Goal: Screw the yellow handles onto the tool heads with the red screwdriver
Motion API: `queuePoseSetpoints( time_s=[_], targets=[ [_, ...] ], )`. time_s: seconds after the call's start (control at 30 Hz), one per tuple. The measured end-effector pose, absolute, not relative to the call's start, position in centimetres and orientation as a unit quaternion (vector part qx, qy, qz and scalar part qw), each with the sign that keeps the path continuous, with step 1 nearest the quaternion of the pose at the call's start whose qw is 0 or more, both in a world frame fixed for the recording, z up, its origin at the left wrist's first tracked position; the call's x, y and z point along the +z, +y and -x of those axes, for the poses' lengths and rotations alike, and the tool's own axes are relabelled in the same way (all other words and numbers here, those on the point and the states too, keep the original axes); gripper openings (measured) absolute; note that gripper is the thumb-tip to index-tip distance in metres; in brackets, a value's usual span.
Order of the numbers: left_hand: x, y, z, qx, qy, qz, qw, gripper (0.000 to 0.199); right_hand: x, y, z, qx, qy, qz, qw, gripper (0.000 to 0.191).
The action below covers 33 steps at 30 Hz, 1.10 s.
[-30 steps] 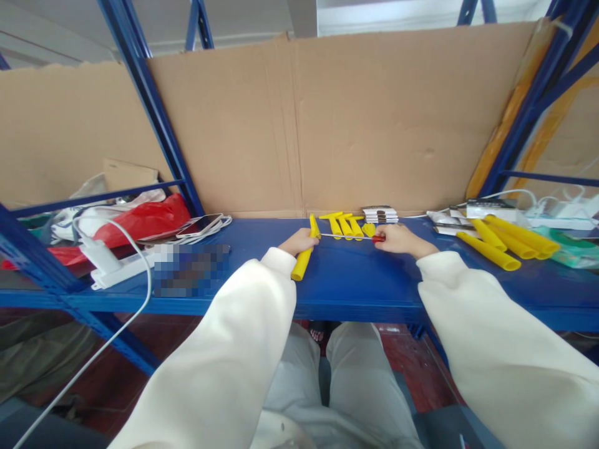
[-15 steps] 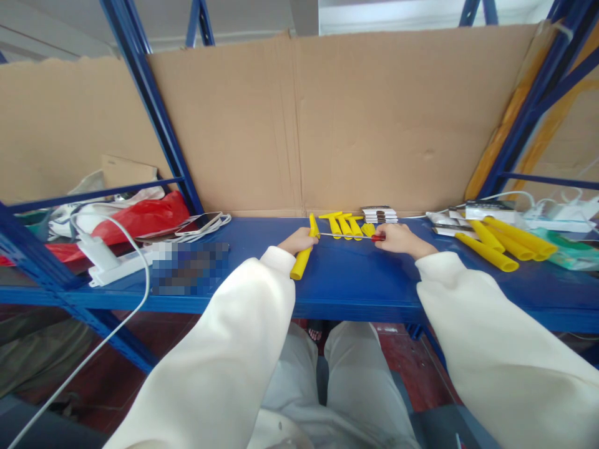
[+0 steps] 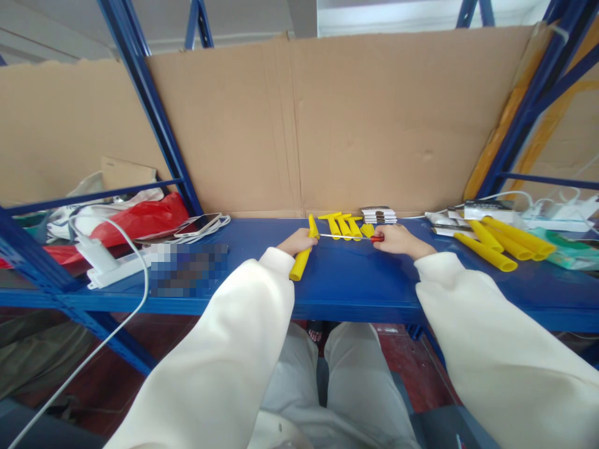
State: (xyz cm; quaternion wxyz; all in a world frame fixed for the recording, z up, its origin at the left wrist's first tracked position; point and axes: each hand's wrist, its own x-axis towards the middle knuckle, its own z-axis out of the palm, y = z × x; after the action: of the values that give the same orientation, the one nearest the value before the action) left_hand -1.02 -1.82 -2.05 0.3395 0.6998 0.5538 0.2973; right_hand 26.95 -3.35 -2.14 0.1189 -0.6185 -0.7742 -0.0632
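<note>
1. While I watch remotely, the left hand [image 3: 297, 241] pinches a yellow tube [image 3: 302, 263], bright, with a crosspiece, at the blue shelf [image 3: 346, 274], left of similar yellow pieces [image 3: 345, 228].
2. Right hand [image 3: 397, 240] grips a red-handled tool [image 3: 349, 237], thin shaft pointing at the tube; handle mostly covered, tip contact unclear to me.
3. Cardboard panel [image 3: 299, 125] behind, red floor [image 3: 403, 358] below.

Loose cream sleeves [image 3: 210, 349] end in fitted cuffs [image 3: 279, 265], worn with pale trousers [image 3: 358, 374].
</note>
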Motion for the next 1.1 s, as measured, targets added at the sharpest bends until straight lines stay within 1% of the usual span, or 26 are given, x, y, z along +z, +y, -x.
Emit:
queuePoseSetpoints(
  time_s=[0.33, 0.53, 0.7, 0.93, 1.1],
  targets=[
    [-2.0, -2.0, 0.9, 0.298, 0.553, -0.7, 0.34, 0.023, -2.3, -3.2, -26.9, -0.063, -0.77, 0.621, 0.133, 0.013],
    [-1.9, -2.1, 0.9, 0.291, 0.554, -0.704, 0.334, 0.023, -2.4, -2.9, -27.3, -0.066, -0.775, 0.616, 0.126, 0.007],
    [-2.0, -1.9, 1.0, 0.291, 0.556, -0.703, 0.334, 0.023, -2.9, -2.5, -27.5, -0.051, -0.783, 0.601, 0.152, 0.008],
    [-2.2, -1.7, 1.1, 0.296, 0.547, -0.706, 0.337, 0.022, -2.7, -2.7, -27.5, -0.062, -0.778, 0.609, 0.143, 0.005],
    [-2.0, -1.9, 1.0, 0.294, 0.55, -0.709, 0.329, 0.023, -3.2, -2.1, -27.9, -0.044, -0.785, 0.596, 0.166, 0.007]
  ],
)
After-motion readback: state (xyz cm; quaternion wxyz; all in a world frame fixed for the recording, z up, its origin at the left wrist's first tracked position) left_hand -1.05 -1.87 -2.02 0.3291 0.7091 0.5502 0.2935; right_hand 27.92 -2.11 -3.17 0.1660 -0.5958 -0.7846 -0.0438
